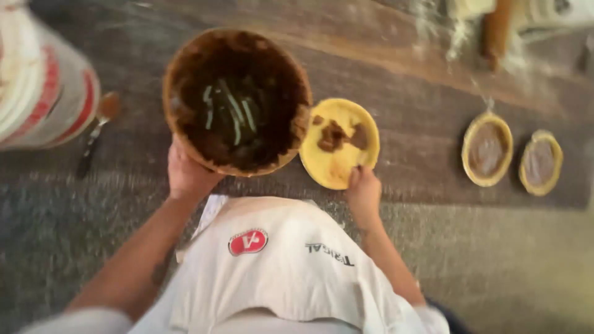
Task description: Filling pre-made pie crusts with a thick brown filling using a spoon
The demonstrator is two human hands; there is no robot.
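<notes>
From the head view, the left hand (185, 176) is closed on the near rim of a big brown bowl (237, 102). The bowl is tipped up, so we see into it, and it is coated with dark brown mix. The right hand (363, 193) is closed on the near rim of a yellow pie shell (339, 145). The shell sits on the bench (402, 80) near its front edge, just beside the bowl. A few brown lumps lie in the shell.

The bowl looks heavy for one hand. I think it could slip or tip too far, and the mix could drop on the bench or on the white apron (272, 260). The soft shell rim could also bend or crack under the fingers.

Two filled pies (487, 148) sit well apart toward the right end of the bench. A spoon (99, 127) lies near the left end, beside a white bucket (43, 93). A rolling pin (497, 28) lies in flour at the far right corner.

The picture is blurry, so small things are hard to tell.
</notes>
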